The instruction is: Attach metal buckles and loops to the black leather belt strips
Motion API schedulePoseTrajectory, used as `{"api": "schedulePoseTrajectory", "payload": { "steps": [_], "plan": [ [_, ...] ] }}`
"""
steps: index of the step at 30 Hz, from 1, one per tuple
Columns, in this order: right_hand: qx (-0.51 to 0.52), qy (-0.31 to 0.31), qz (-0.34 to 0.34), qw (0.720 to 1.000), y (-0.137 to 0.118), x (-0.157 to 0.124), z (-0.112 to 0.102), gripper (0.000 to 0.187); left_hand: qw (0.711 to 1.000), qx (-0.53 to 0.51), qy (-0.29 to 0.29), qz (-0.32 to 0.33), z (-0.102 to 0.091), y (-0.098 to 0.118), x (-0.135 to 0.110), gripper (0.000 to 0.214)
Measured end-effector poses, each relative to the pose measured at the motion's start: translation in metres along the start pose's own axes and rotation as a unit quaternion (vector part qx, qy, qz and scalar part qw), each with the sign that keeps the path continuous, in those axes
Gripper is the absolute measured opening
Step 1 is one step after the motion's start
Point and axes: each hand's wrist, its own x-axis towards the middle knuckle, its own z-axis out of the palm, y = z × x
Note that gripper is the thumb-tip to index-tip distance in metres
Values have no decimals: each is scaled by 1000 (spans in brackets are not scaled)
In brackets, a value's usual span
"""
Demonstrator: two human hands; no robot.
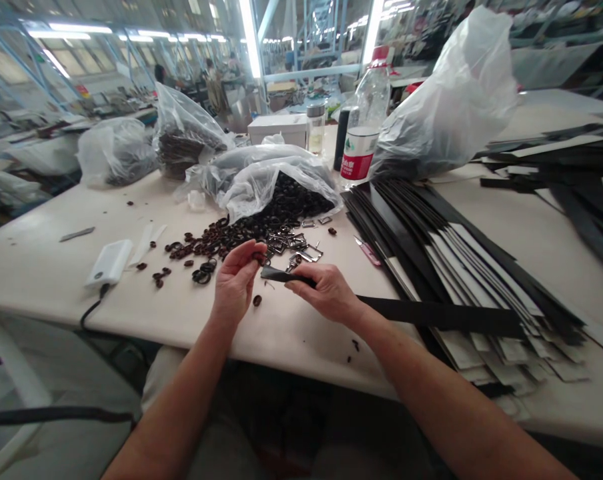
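My left hand (234,283) pinches a small dark loop (258,257) between thumb and fingers. In my right hand (327,290) is a black strap (277,274), gripped close to its end. That end points at the loop, and I cannot tell whether they touch. The strap's long part (441,316) runs right, passing behind my right wrist and over a stack of black and white strips (461,260). Just beyond my hands lie a heap of dark loops (216,240) and several metal buckles (286,241). One loose loop (257,301) rests below my left hand.
Pink-handled thread snips (367,252) lie left of the strips. A white box-shaped device (109,263) with a black cable sits on the left. Plastic bags (451,107), a red-labelled bottle (360,150) and a glass jar (315,130) stand at the back. The table's front edge (301,373) is close.
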Motion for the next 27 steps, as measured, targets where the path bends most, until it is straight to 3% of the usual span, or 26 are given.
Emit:
{"api": "schedulePoseTrajectory", "payload": {
  "steps": [7,11,18,20,24,27],
  "plan": [
    [58,15,80,995,4,0,3,25,986,110,-2,125,14,-4,-19,31],
    [101,6,104,989,5,0,3,26,978,133,-16,159,21,-4,-26,37],
    [100,-6,96,990,4,-2,6,22,956,239,23,167,19,-1,-28,26],
    [107,-6,93,990,5,-3,8,21,940,286,0,185,16,-1,-29,22],
    [118,7,77,990,6,-4,12,25,909,332,-99,233,17,-3,-35,25],
    [79,40,56,995,4,-5,13,26,930,262,-55,253,22,-4,-36,35]
  ]
}}
